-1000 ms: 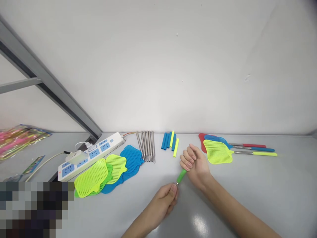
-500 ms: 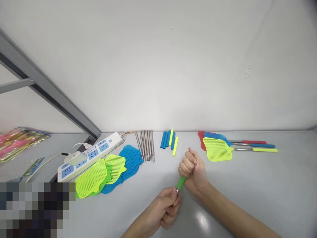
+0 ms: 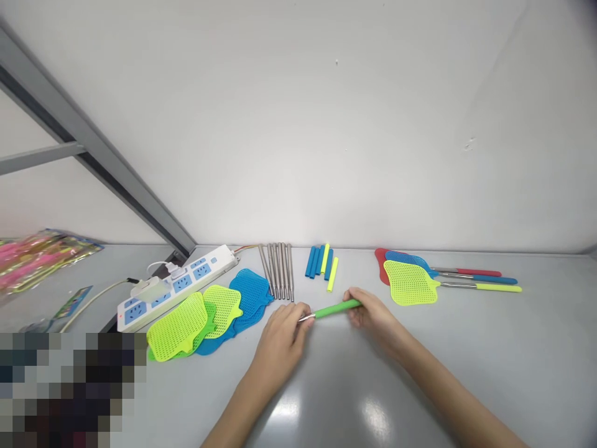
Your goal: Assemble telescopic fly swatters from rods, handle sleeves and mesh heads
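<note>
My left hand [image 3: 283, 330] is closed on the metal part of a rod [image 3: 306, 317]. A green grip sleeve [image 3: 333, 309] covers the rod's other end, and my right hand [image 3: 370, 311] pinches the tip of that sleeve. The rod lies nearly level between both hands, above the table. Beyond the left hand lie several bare metal rods [image 3: 282, 274] side by side. Several blue and yellow grip sleeves [image 3: 332, 274] rest behind the held rod. Left of my hand overlap loose fly swatter heads [image 3: 177, 323] in yellow, green and blue.
Three fly swatters with handles, the nearest one yellow [image 3: 413, 283], lie at the right. A white power strip [image 3: 186, 280] with plugs and a cable stands at the left, near a grey metal frame [image 3: 93, 149]. Shiny plastic packs [image 3: 41, 255] sit at the far left.
The rod has turned from steeply slanted to nearly level. My right hand has loosened from a fist around the sleeve to a pinch at its end; my left hand has moved up and left.
</note>
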The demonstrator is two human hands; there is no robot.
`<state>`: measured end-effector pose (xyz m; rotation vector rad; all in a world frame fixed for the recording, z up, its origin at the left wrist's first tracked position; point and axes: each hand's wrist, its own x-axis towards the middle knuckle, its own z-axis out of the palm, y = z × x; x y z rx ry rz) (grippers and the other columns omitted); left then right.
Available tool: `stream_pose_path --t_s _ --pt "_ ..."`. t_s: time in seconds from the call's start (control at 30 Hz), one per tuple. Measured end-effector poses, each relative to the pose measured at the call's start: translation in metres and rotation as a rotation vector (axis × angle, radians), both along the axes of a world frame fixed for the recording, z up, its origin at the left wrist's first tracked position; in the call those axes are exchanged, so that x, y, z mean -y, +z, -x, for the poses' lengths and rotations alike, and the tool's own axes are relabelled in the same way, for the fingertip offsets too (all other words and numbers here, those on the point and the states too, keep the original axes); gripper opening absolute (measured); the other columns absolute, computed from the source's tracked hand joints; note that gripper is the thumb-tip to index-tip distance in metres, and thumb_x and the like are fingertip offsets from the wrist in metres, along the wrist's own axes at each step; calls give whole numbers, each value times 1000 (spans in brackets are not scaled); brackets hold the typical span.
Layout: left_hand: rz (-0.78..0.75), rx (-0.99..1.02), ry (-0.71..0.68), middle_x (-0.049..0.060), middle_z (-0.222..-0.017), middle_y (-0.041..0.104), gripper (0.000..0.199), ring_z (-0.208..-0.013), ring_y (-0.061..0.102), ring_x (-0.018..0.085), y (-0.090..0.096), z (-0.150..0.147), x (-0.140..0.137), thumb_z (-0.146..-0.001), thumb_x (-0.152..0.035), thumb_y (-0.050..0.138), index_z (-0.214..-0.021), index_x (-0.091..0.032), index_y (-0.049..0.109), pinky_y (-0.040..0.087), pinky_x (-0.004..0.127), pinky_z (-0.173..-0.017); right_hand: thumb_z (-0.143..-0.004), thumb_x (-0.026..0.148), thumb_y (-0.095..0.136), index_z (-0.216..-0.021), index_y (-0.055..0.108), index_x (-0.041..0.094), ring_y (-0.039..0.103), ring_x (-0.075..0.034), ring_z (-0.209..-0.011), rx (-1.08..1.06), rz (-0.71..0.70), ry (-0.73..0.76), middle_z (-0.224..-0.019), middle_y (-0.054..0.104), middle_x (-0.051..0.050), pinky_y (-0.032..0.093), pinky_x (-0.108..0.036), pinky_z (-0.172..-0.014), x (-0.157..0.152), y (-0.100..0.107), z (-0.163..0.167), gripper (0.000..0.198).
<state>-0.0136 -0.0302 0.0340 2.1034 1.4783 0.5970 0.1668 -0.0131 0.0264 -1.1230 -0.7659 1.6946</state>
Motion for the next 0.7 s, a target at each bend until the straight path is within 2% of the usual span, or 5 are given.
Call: stream_pose_path --t_s 0.1,0.2,0.37,0.53,0.7 --pt "-101 -56 -47 3 -83 52 22 -78 43 18 -14 -2 -6 -84 -28 31 -87 -20 51 33 31 -71 -72 37 53 -75 56 17 47 -11 -53 42 13 -41 -57 50 0 36 -21 -46 8 -16 -15 21" --pt "-161 -68 -77 3 -86 52 23 -79 43 16 -24 -7 -12 -85 -24 31 -90 -20 53 33 30 -72 -72 37 53 -89 56 21 53 -17 -81 169 -35 -179 -89 54 -4 44 -24 -57 16 -24 -30 24" --pt "-186 -103 -125 3 -86 53 25 -79 44 16 -31 -10 -17 -85 -22 31 -93 -21 54 34 30 -71 -74 39 49 -87 60 19 51 -22 -94 202 -82 -203 -106 52 -7 47 -31 -70 22 -29 -44 27" --pt "-221 -104 -91 4 -91 52 23 -86 45 17 -33 -11 -17 -84 -25 34 -95 -22 55 35 32 -76 -73 38 50 -87 63 19 50 -23 -99 188 -161 -266 -106 56 -7 38 -36 -88 22 -33 -46 27" --pt "-261 -79 -14 5 -108 48 29 -102 42 18 -31 -1 -12 -81 -30 40 -108 -22 48 32 34 -88 -75 40 45 -104 57 25 36 -24 -114 488 -263 -212 -118 50 -4 23 -41 -97 23 -28 -51 35"
